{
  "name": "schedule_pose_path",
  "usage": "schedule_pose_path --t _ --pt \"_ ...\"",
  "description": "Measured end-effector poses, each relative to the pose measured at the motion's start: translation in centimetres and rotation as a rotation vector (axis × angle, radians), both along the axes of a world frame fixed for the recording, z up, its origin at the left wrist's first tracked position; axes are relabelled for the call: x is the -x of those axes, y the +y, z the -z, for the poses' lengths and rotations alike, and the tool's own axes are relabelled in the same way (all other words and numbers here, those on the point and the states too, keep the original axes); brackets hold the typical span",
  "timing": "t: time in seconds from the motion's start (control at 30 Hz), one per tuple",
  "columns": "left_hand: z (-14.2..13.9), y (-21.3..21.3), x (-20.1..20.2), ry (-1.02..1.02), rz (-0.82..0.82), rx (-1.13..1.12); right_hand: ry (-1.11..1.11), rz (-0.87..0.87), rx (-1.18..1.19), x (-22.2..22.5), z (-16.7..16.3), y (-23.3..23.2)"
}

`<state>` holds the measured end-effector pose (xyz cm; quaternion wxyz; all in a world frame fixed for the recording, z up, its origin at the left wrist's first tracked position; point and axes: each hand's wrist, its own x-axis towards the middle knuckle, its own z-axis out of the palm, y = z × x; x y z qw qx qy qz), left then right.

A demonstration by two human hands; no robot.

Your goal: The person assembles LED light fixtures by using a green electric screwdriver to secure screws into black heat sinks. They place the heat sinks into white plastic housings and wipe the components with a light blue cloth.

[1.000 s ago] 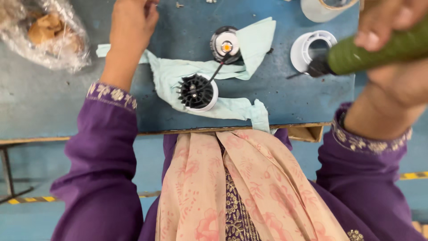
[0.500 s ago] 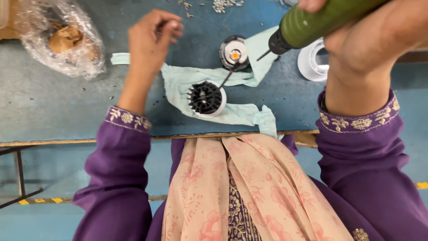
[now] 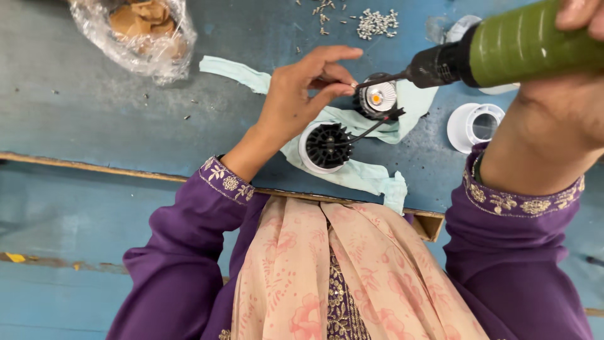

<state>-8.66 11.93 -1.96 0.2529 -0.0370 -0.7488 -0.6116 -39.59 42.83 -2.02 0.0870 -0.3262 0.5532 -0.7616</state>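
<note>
On the blue tabletop (image 3: 94,132) I see my left hand (image 3: 296,94) pinching something too small to identify. My right hand (image 3: 582,16), cut off at the tabletop's far right corner, clenches the green screwdriver (image 3: 503,47).

Even, fairly bright overhead light falls on the blue bench (image 3: 94,119), with no strong single source visible. Shadows are soft and short: a dim one lies beside the left hand (image 3: 302,94) and under the pale cloth (image 3: 371,179). The clear plastic bag (image 3: 135,38) catches small white glints. The green power screwdriver (image 3: 522,44) and the right hand (image 3: 582,16) near the top edge look enlarged and slightly soft. The centre is sharp; the tiny screws (image 3: 376,22) stay distinct.
</note>
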Motion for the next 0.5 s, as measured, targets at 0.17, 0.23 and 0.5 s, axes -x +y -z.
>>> schedule_pose_path --t 0.17,0.23,0.5 --pt "-0.3 -0.2 -0.2 0.033 0.013 -0.004 0.052 -0.142 0.052 -1.1 -2.0 -1.2" --pt "-0.3 -0.3 -0.2 0.040 0.006 -0.005 0.067 -0.184 0.069 -1.6 -2.6 -1.6" --pt "-0.5 -0.7 -0.1 0.058 0.039 -0.013 0.106 -0.286 0.132 -3.3 -4.7 -3.2"
